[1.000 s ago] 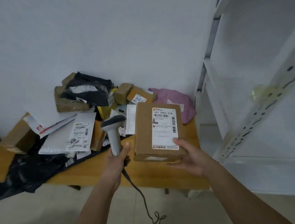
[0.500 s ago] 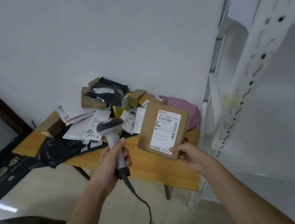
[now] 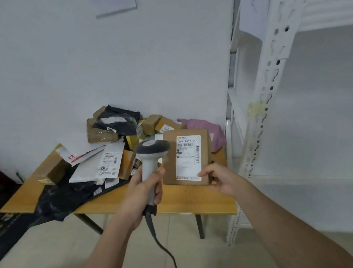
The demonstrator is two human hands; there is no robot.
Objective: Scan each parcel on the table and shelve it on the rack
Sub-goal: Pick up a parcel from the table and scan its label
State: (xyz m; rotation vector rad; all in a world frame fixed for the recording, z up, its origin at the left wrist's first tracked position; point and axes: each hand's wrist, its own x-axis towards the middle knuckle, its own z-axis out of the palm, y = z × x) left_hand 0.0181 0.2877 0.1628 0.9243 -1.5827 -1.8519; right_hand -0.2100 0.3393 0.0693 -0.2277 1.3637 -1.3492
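Observation:
My right hand (image 3: 219,178) grips the lower right corner of a flat brown cardboard parcel (image 3: 172,168), held upright above the table with its white barcode label facing me. My left hand (image 3: 143,191) is wrapped round the handle of a grey corded barcode scanner (image 3: 152,154), whose dark head sits just left of the parcel, overlapping its left edge. A heap of other parcels (image 3: 117,147) lies on the wooden table (image 3: 189,200): brown boxes, white and black mailer bags, a pink bag (image 3: 204,129). The white metal rack (image 3: 274,96) stands at the right.
The rack's perforated upright is close to my right hand, with bare white shelves (image 3: 333,176) behind it. The scanner's cable (image 3: 165,251) hangs down toward the tiled floor. A black bag (image 3: 56,198) droops over the table's front left edge. White wall behind.
The view has pulled back and tilted up, showing more wall and rack. The scanner has moved right and closer to the parcel, which now stands squarer to me.

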